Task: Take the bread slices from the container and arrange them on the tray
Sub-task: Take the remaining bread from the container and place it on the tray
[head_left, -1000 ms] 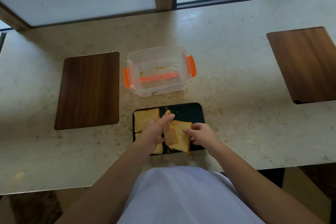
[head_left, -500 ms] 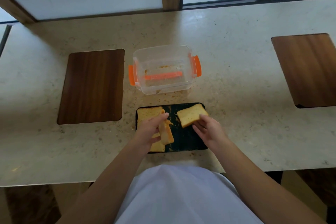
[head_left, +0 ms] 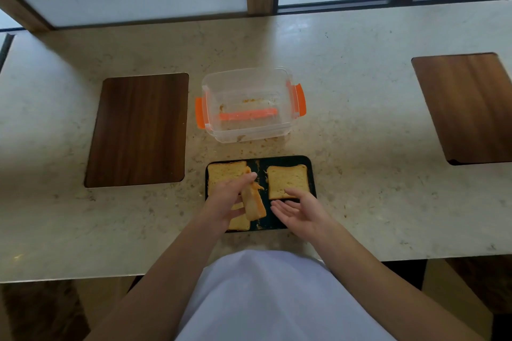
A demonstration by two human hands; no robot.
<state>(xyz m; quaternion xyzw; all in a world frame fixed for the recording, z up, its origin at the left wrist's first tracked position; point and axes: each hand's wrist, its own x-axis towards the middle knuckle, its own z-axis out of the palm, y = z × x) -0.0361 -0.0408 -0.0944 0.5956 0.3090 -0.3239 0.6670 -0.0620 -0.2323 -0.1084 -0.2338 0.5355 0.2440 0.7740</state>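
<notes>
A black tray lies near the counter's front edge. One bread slice lies flat in its far right corner, another in the far left, and a third peeks out at the near left under my left hand. My left hand grips a bread slice held on edge above the tray's middle. My right hand hovers open, palm up, over the tray's near right part. The clear container with orange clips stands beyond the tray and holds only crumbs.
A dark wooden board is set into the counter left of the container, and another at the far right. The stone counter runs to a window sill at the back. Crumbs lie around the tray.
My right hand laid its slice flat in the tray's far right corner, let go and drew back open. My left hand still holds its slice on edge.
</notes>
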